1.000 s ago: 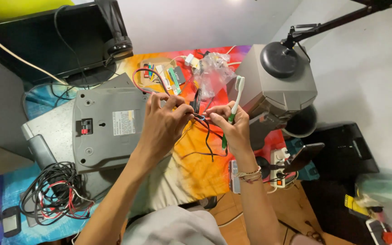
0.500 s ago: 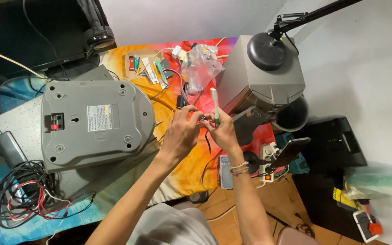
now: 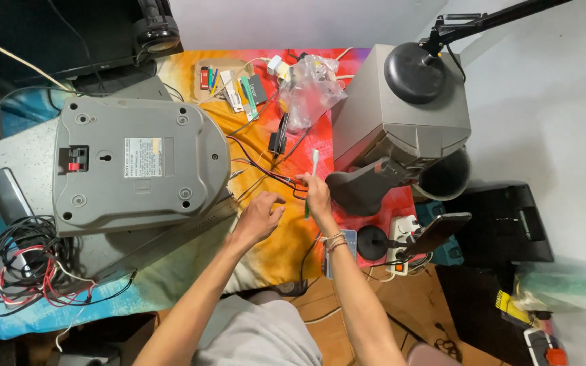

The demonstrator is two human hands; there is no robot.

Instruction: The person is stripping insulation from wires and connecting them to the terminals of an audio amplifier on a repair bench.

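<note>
While the right hand grips a white toothbrush mid-frame, the left hand hangs open over red and black wires.

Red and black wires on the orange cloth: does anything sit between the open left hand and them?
Nothing visible does. The left hand hovers open over the orange cloth, with the red and black wires just beyond its fingertips. The right hand holds a white-and-green toothbrush beside them, not across the gap.

A white box-shaped label sits in the middle of my grey machine. A clear plastic bag lies to its right.
</note>
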